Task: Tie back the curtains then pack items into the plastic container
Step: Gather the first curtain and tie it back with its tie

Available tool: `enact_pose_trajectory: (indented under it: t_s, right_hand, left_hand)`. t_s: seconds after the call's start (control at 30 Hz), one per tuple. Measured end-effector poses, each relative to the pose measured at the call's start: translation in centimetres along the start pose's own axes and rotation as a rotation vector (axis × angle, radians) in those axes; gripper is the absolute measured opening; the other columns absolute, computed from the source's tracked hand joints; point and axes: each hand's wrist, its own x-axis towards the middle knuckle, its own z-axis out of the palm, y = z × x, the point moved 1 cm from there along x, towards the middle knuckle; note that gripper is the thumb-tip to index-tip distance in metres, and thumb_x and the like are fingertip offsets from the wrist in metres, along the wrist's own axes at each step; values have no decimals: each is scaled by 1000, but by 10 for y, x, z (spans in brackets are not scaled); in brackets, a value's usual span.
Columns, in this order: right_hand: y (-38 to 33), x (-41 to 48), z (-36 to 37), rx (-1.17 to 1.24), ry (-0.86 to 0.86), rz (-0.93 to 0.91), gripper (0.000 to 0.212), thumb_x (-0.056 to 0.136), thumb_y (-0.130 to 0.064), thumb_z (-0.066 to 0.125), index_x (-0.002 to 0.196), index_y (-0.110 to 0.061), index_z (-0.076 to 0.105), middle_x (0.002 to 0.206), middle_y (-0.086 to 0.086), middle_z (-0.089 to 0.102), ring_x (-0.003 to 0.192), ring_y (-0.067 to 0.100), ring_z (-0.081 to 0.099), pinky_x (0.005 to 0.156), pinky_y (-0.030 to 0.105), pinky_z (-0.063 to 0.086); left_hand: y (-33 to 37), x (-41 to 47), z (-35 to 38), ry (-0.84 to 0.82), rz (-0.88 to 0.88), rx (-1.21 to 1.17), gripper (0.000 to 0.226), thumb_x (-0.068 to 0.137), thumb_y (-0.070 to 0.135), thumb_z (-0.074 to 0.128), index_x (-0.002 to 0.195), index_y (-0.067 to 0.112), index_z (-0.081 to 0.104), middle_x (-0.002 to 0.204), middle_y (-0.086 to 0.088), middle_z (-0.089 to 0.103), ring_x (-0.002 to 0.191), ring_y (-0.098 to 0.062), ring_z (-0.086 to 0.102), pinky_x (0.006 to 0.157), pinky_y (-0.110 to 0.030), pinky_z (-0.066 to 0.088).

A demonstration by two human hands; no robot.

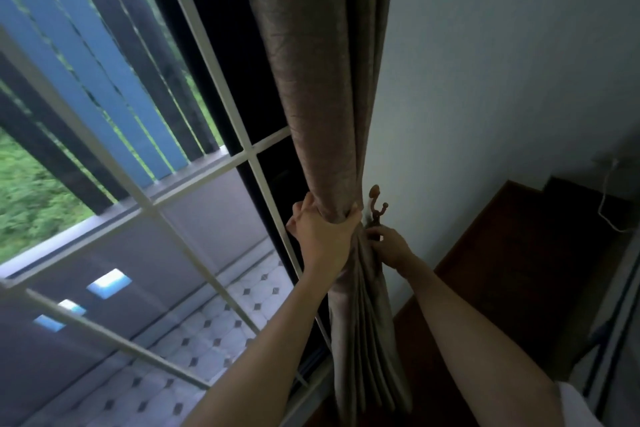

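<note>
WINDOW-SIDE: A person at a window (104, 121) gathers a tall grey-brown curtain (318, 80) against a pale wall (502, 62), apparently mid tie-back. The left hand (322, 236) wraps the bunched fabric, fingers and thumb curled round it, w/ loose pleats hanging below the hand. The right hand (389, 248) sits just right of the left one, behind the bundle, fingertips at the foot of a small brown hook (375, 204) fixed to the wall just above it. Whether it pinches a tie cord or only touches cloth can't be told, as the area is dark and blurred. No tie band shows plainly. The plastic container isn't in view, so packing is prob. not yet begun.

Risks, as judged: if the left hand loosens before a loop catches the hook, the pleats likely spill out across the glass. A loop hung on the short prong alone could slip off. A hard downward tug may strain the hook. Fingers so near the prongs could get nicked.
</note>
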Motion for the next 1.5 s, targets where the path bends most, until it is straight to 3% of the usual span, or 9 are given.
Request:
enact_pose_trajectory:
  t_s: [0.1, 0.17, 0.33, 0.4, 0.63, 0.8, 1.0, 1.17, 1.5]
  right_hand:
    - [-2, -9, 3, -67, 142, -38, 3, 89, -8, 60, 88, -10, 62, 85, -1, 59, 83, 19, 56, 72, 25, 42]
    - [2, -17, 5, -60, 246, -43, 14, 85, -4, 62, 84, -13, 51, 81, 1, 57, 78, 22, 57, 63, 23, 44]
    - [5, -46, -10, 29, 341, -26, 49, 87, -8, 68, 127, -15, 41, 100, -1, 58, 87, 17, 60, 77, 28, 54]
    - [1, -51, -22, -56, 376, 13, 39, 86, -11, 70, 120, -10, 51, 97, 2, 62, 77, 14, 60, 64, 16, 48]
    - [-20, -72, -61, -499, 347, 76, 25, 83, -19, 68, 104, -11, 57, 95, 8, 67, 76, 19, 62, 63, 29, 51]
    - [-33, -95, -47, -356, 291, 118, 22, 84, -29, 71, 96, -12, 63, 86, 1, 62, 69, 10, 56, 52, 20, 39]
    - [-52, -132, -24, 63, 402, 121, 16, 83, -23, 65, 97, -16, 62, 98, 3, 66, 80, 15, 65, 65, 28, 52]
    - [-72, -160, -16, 174, 469, 144, 18, 86, -21, 62, 102, -14, 69, 84, -2, 67, 73, 7, 60, 62, 21, 45]
    - [-94, -180, 9, 278, 480, 53, 23, 87, -13, 53, 92, -17, 75, 86, 8, 72, 86, 27, 67, 78, 44, 55]
  left_hand:
    - [-6, 3, 2, -32, -4, 20, 42, 72, 31, 79, 87, 39, 41, 92, 29, 37, 107, -15, 42, 102, -46, 40]
    - [-8, 5, 2, -72, -8, 29, 42, 75, 31, 78, 90, 37, 40, 91, 31, 35, 104, -10, 38, 104, -47, 39]
    - [-8, 6, -1, -108, -11, 0, 32, 74, 33, 78, 97, 30, 55, 91, 30, 37, 112, -21, 47, 105, -49, 39]
    - [-7, 5, -1, -106, 13, -12, 35, 74, 32, 78, 82, 42, 46, 90, 29, 41, 110, -23, 52, 103, -51, 40]
    - [-13, -4, 0, -131, 24, -73, 37, 68, 35, 80, 79, 46, 46, 87, 26, 53, 103, -20, 58, 100, -49, 44]
    - [-13, -5, -6, -156, 21, -76, 40, 70, 29, 80, 81, 43, 44, 87, 25, 52, 104, -19, 57, 101, -47, 44]
    - [-16, 4, -5, -287, -13, -114, 36, 69, 32, 79, 98, 24, 59, 97, 4, 67, 98, -18, 63, 93, -42, 52]
    - [-20, 4, -2, -330, -63, -127, 61, 55, 55, 74, 104, 21, 62, 100, 0, 68, 92, -17, 66, 88, -42, 54]
    - [-21, 4, 1, -348, -31, -129, 54, 59, 48, 76, 103, 21, 63, 98, 2, 71, 92, -17, 67, 89, -42, 54]
